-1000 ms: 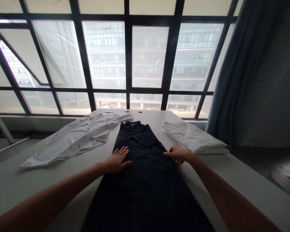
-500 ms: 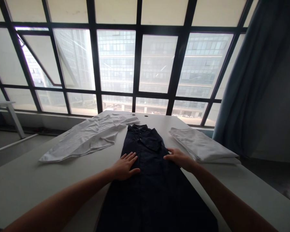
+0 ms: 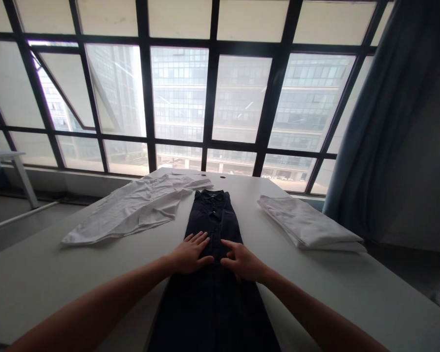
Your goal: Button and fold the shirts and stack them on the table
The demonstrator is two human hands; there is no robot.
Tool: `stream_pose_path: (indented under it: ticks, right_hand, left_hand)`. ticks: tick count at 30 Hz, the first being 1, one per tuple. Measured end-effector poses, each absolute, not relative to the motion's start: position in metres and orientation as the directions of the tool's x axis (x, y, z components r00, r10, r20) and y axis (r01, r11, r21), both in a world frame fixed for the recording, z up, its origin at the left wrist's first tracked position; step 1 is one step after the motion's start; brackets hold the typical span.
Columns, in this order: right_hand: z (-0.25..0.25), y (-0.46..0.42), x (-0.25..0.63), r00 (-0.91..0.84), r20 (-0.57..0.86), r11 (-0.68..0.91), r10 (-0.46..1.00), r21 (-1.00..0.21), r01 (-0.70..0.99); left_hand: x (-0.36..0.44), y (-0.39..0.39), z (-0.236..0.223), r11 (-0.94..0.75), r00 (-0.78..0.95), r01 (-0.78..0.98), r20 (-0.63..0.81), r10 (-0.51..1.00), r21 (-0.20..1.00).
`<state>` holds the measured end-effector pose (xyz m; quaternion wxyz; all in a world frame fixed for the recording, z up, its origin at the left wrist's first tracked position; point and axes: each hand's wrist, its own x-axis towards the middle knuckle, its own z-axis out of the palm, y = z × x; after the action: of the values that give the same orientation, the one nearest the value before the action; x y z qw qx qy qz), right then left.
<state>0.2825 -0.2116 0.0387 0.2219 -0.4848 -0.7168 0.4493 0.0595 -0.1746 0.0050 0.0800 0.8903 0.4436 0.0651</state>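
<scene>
Navy collared cloth shirt (image 3: 214, 303) on smooth white table (image 3: 51, 283), btwn rumpled white garment (image 3: 132, 208) & folded white cloth (image 3: 311, 222), L hand (image 3: 191, 254) flat atop, fingers spread, R hand (image 3: 245, 264) at R edge, thumb/index apart, pinch unclear.

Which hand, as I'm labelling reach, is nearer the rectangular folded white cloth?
Right: the right hand touches the navy fabric shirt, left of the cloth; the left hand lies farther left.

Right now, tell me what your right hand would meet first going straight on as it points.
Most likely the left hand, lying just ahead on the dark shirt; the right hand might pass slightly above it, as depth is unclear.
</scene>
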Motion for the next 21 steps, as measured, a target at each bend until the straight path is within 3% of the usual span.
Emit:
stream_pose_path:
  ticks: [8, 14, 17, 21]
  right_hand:
    - [0.039, -0.215, 0.284, -0.563, -0.134, 0.186, 0.816, -0.860, 0.475]
    - [0.050, -0.222, 0.295, -0.701, -0.066, 0.434, 0.710, -0.742, 0.510]
    - [0.052, -0.226, 0.295, -0.756, -0.105, 0.463, 0.646, -0.734, 0.497]
    - [0.046, -0.226, 0.292, -0.751, -0.047, 0.498, 0.659, -0.721, 0.483]
  left_hand:
    - [0.056, -0.183, 0.020, -0.636, 0.651, 0.746, -0.014, 0.759, 0.199]
    - [0.049, -0.208, 0.057, -0.751, 0.778, 0.616, -0.037, 0.627, 0.237]
    - [0.050, -0.213, 0.065, -0.788, 0.828, 0.546, -0.040, 0.560, 0.285]
    - [0.055, -0.216, 0.062, -0.778, 0.867, 0.483, -0.097, 0.488, 0.402]
